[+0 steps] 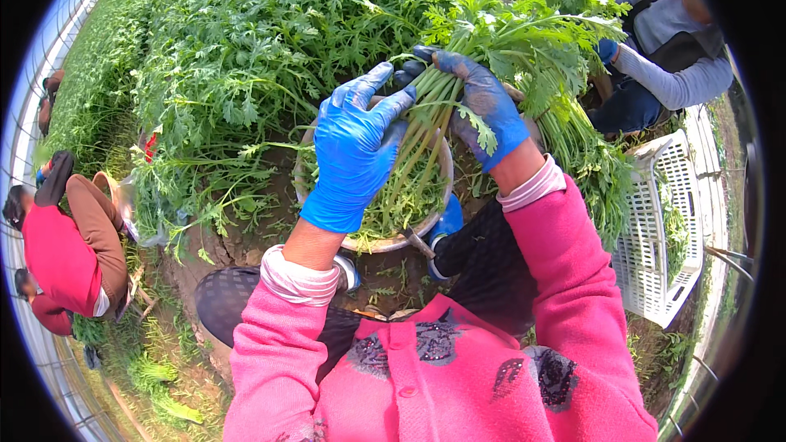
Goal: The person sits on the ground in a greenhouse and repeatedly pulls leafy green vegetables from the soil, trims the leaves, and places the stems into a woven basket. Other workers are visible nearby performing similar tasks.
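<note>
My right hand (491, 110), in a soiled blue glove, grips a bunch of garland chrysanthemum greens (439, 95). Its leafy tops point up and to the right, and the stem ends hang down over a round basin (447, 178). Beside the stems, my left hand (359, 147), also gloved in blue, has its fingers apart. Its fingertips are close to the stems; whether they touch is hard to tell. Cut leaves and stem scraps (399, 205) lie in the basin. A flat metal tool (419, 242) rests at the basin's near rim, its kind unclear.
Dense standing greens (245, 31) fill the far side. More cut greens (574, 141) lie at right, beside a white plastic crate (654, 227). One person (669, 55) crouches at upper right; others (61, 245) are at left. Bundled greens (159, 387) lie at lower left.
</note>
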{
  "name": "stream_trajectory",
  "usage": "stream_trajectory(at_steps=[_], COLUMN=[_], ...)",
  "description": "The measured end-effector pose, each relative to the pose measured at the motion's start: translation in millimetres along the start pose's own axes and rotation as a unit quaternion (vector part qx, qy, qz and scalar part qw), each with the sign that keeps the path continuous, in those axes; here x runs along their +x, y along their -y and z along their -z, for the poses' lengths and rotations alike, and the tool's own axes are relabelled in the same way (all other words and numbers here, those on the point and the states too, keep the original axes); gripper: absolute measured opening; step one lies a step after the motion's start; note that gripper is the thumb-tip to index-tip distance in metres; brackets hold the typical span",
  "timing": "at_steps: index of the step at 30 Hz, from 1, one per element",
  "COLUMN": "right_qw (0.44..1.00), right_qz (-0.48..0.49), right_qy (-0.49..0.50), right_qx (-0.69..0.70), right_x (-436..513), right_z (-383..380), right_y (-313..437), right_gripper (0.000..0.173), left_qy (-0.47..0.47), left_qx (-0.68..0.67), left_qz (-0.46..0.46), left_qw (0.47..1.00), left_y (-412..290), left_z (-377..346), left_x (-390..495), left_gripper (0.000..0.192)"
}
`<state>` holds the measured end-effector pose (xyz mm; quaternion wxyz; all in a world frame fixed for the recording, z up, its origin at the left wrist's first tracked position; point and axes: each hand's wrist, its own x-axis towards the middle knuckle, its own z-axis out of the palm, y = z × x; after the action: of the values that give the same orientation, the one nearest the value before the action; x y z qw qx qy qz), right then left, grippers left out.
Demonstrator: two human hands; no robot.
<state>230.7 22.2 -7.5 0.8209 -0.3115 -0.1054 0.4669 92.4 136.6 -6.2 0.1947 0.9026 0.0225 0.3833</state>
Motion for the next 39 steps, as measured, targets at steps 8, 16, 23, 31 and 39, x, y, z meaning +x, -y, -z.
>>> stream_trajectory(at_steps=[8,16,23,31,39], right_qw=[0.997,0.978,0.957,0.952,0.926], right_qz=[0.023,0.137,0.15,0.09,-0.349], right_qy=[-0.047,-0.086,-0.102,-0.071,0.12], right_qx=[0.052,0.13,0.228,0.283,-0.08], right_x=[0.4,8.3,2.3,-21.6,-66.7], right_z=[6.7,12.4,-5.6,-4.4,-46.1], right_y=[17.6,36.1,10.8,-67.6,-78.0], right_gripper=[0.027,0.024,0.026,0.027,0.058], left_qy=[0.017,0.525,0.298,-0.213,-0.206], left_qx=[-0.069,0.063,-0.635,-0.773,-0.681], left_qz=[0.099,0.296,0.354,0.278,0.268], left_qw=[0.993,0.795,0.619,0.529,0.65], left_y=[24.2,42.4,-10.0,15.4,33.1], left_z=[11.9,21.1,-42.2,-1.9,75.6], left_x=[-48.4,-131.0,-101.8,-50.1,12.7], left_gripper=[0.031,0.063,0.102,0.07,0.033])
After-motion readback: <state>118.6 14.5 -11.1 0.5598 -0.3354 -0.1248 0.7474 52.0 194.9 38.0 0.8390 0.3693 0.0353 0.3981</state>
